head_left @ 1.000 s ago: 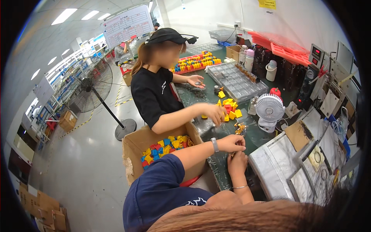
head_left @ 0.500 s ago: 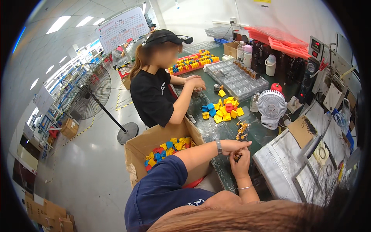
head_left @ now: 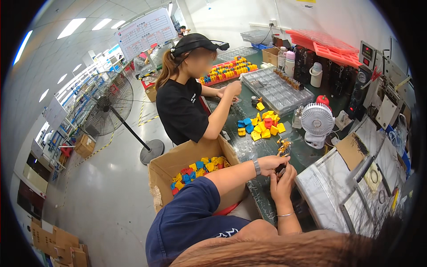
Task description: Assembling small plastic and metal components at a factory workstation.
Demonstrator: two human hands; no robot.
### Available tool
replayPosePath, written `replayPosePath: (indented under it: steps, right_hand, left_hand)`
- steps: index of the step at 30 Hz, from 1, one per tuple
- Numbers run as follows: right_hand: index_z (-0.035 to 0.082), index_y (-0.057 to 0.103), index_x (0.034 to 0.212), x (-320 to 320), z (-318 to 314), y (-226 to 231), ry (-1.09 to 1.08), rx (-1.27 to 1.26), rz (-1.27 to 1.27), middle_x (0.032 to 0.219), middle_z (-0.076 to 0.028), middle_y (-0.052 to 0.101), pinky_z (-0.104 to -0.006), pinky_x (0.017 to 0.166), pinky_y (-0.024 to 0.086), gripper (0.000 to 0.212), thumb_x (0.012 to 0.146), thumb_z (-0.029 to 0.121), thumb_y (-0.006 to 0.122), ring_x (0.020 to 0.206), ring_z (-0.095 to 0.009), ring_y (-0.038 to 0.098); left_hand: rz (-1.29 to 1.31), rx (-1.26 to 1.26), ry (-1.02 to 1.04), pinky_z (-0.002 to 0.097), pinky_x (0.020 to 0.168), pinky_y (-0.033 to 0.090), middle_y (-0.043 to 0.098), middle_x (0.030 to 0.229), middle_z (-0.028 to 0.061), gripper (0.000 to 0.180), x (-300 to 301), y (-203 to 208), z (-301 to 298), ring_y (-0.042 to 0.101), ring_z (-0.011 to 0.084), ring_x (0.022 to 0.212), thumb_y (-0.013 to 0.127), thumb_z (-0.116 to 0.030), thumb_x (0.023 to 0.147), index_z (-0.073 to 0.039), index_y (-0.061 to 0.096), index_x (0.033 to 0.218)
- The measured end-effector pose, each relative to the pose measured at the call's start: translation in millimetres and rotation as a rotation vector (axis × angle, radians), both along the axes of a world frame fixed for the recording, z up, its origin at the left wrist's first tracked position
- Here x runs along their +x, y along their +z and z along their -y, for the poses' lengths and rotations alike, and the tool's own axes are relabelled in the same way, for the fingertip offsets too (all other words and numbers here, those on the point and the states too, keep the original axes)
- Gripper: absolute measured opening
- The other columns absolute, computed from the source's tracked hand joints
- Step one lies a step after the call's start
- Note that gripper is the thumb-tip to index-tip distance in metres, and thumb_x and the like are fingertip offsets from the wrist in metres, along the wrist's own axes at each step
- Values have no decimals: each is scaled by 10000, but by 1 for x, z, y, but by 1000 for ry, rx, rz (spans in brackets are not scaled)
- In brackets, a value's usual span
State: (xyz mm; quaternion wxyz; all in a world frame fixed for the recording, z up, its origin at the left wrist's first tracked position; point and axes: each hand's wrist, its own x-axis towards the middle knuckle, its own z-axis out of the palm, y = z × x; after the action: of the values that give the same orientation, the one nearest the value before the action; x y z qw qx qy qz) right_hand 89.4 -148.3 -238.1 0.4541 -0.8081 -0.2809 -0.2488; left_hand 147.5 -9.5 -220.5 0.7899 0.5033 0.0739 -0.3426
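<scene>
Holding small dark part [head_left: 280,168] betw. L hand [head_left: 269,165] & R hand [head_left: 283,184], fingers curled round it; brassy parts [head_left: 284,146] adj., prob. for reach.

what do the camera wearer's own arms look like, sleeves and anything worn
The left arm has a navy short sleeve and a grey watch-like band at the wrist. The right arm wears a thin silver bangle; its sleeve is out of sight.

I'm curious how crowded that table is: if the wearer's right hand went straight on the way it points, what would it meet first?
Probably the left hand, just ahead of the right hand, then the small coppery parts beyond; depth is hard to judge.
</scene>
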Motion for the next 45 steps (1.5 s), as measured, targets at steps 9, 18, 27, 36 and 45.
replayPosePath:
  steps: [9, 18, 27, 36, 45]
  right_hand:
    - [-115, 297, 1325, 4, 1, -14, -30, -99, -54, 1262, -294, 374, -497, 992, 313, 676, 858, 289, 573, 1150, -446, 369]
    - [-77, 327, 1335, -1, 1, 1, 0, -68, -21, 1275, -267, 388, -485, 988, 333, 643, 822, 184, 613, 1140, -434, 392]
    - [-46, 355, 1341, 3, 0, -1, -10, -177, 68, 1312, -232, 391, -495, 998, 311, 618, 821, 172, 608, 1167, -409, 388]
    - [-52, 381, 1343, 1, 0, -4, -51, -277, 74, 1331, -247, 393, -488, 1008, 303, 598, 842, 199, 589, 1187, -405, 386]
    - [-71, 422, 1274, 7, -7, -13, -91, -166, 30, 1250, -254, 434, -491, 979, 335, 487, 856, 135, 566, 1129, -418, 425]
  left_hand:
    - [49, -14, -58, 312, 693, 545, 639, 946, 69, 294, -9, 12, 7, 636, 165, 825, 488, -330, 967, -50, 566, 1012]
    - [-26, -84, -29, 298, 567, 523, 633, 808, 36, 313, 0, 5, -9, 618, 151, 694, 523, -364, 943, -62, 596, 910]
    - [-77, -101, 70, 299, 616, 534, 638, 798, 43, 348, 1, 5, -3, 624, 168, 702, 517, -382, 942, -51, 606, 882]
    - [-135, -74, 64, 324, 685, 508, 603, 918, 30, 314, 0, 4, -3, 586, 166, 831, 523, -395, 931, -90, 591, 910]
    - [-10, -24, -69, 252, 600, 470, 642, 936, 7, 240, 1, -3, -9, 601, 135, 792, 487, -328, 959, -123, 608, 990]
